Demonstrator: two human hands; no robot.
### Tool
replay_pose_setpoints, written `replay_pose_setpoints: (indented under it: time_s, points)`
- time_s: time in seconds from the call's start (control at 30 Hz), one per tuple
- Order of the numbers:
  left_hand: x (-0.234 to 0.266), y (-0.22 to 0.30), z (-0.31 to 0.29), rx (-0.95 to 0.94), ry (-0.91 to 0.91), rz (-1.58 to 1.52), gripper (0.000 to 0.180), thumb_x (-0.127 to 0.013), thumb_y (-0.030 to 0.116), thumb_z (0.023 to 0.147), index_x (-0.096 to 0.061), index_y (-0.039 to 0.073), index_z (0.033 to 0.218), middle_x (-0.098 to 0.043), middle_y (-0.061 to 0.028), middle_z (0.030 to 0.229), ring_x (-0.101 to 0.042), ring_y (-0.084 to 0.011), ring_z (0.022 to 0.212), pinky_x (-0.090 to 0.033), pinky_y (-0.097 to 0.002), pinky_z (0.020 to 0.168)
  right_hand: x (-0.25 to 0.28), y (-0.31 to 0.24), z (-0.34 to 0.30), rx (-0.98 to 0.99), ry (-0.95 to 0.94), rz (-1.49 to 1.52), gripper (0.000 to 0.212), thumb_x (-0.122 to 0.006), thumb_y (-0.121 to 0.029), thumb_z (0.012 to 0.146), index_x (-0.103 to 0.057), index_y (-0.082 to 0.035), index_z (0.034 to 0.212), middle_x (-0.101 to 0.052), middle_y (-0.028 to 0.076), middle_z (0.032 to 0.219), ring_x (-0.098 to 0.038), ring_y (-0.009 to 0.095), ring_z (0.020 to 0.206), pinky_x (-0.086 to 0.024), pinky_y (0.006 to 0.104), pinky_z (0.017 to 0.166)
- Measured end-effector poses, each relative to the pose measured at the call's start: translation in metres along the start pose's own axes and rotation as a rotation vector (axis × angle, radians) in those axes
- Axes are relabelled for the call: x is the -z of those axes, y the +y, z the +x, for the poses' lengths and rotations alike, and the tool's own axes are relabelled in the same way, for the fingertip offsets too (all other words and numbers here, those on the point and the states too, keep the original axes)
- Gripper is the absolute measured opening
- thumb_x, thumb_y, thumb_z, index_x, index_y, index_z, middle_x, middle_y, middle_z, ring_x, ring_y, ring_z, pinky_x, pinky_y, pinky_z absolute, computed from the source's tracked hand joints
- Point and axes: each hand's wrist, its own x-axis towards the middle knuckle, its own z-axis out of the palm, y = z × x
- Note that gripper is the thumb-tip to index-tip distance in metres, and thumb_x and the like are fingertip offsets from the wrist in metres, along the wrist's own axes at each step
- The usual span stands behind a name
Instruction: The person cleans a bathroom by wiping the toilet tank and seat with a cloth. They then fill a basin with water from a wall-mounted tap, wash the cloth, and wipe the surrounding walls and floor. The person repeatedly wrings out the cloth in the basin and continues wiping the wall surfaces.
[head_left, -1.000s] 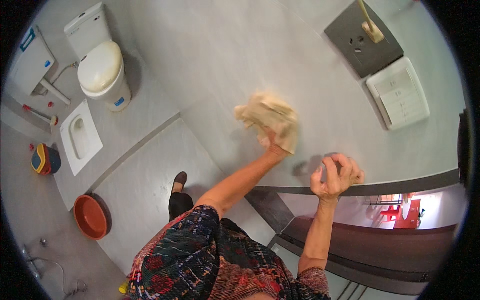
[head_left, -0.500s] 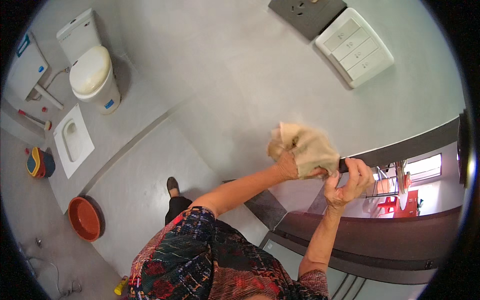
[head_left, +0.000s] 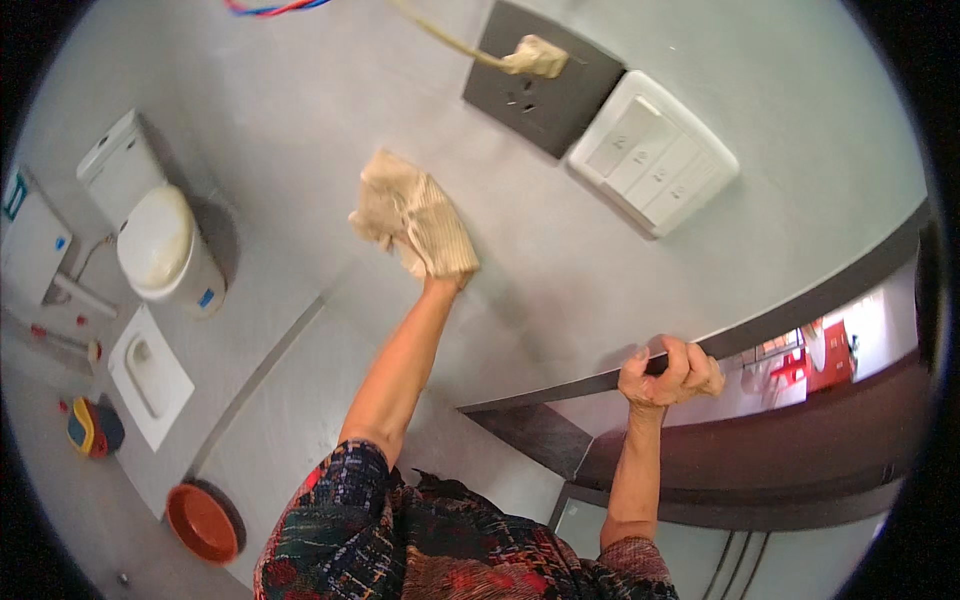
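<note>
1. Press the cloth (head_left: 415, 215) evenly against the wall (head_left: 560, 270); it covers your left hand (head_left: 453, 280), hiding its grip.
2. Brace your right hand (head_left: 670, 375), curled at the dark frame (head_left: 800, 316), grip unclear.
3. Avoid the socket (head_left: 555, 115).

Place: a bathroom (head_left: 290, 430)
Toilet (head_left: 163, 238): white, closed, just past nine o'clock
Squat pan (head_left: 165, 393): white, low, between eight and nine o'clock
Basin (head_left: 200, 522): round, reddish-brown, toward eight o'clock
</note>
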Motion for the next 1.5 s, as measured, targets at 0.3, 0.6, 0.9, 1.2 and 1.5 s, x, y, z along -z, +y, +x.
replay_pose_setpoints:
  time_s: [0.3,0.6,0.9,1.2,1.5]
  points:
    - [-0.002,0.112,-0.172,-1.015,-0.354,-0.112,0.044,-0.058,0.029,0.08,-0.05,0.01,0.119,-0.047,-0.0124,0.122,-0.046,-0.0297,0.113,-0.035,-0.0459,0.094,0.034,0.015,0.014,-0.128,-0.132,0.376,0.032,-0.054,-0.034,0.072,-0.056,-0.007,0.089,-0.051,0.009,0.088,-0.042,0.026,0.084,-0.031,0.0399,0.078]
    - [-0.004,0.262,-0.136,-1.035,-0.179,-0.282,0.051,-0.062,0.03,0.074,-0.052,0.014,0.121,-0.046,-0.013,0.125,-0.04,-0.0352,0.117,-0.029,-0.0489,0.097,0.117,0.074,0.0,-0.091,-0.274,0.471,0.031,-0.057,-0.026,0.069,-0.054,-0.003,0.09,-0.054,0.012,0.085,-0.046,0.028,0.078,-0.034,0.0399,0.074]
    - [-0.001,0.278,-0.128,-1.034,-0.148,-0.144,0.046,-0.055,0.045,0.079,-0.056,0.021,0.119,-0.049,-0.0062,0.124,-0.041,-0.0317,0.118,-0.015,-0.0626,0.099,0.123,0.075,-0.03,-0.164,-0.331,0.73,0.026,-0.057,-0.015,0.066,-0.057,-0.002,0.088,-0.053,0.012,0.084,-0.048,0.029,0.075,-0.04,0.0391,0.067]
    - [-0.011,0.107,-0.197,-1.026,-0.265,0.013,0.049,-0.058,0.044,0.078,-0.056,0.015,0.117,-0.048,-0.0078,0.126,-0.04,-0.0328,0.12,-0.023,-0.0533,0.1,0.118,0.067,-0.053,-0.12,-0.491,0.825,0.018,-0.059,-0.009,0.061,-0.059,-0.004,0.078,-0.056,0.008,0.079,-0.054,0.026,0.067,-0.039,0.0373,0.064]
    - [-0.006,0.283,-0.134,-0.993,-0.095,-0.372,0.056,-0.062,0.04,0.075,-0.052,0.01,0.121,-0.05,-0.0093,0.123,-0.043,-0.0307,0.117,-0.025,-0.0504,0.103,0.1,0.054,-0.016,-0.034,-0.422,0.892,0.009,-0.056,-0.006,0.062,-0.057,-0.003,0.071,-0.056,0.008,0.069,-0.052,0.027,0.062,-0.04,0.0355,0.06]
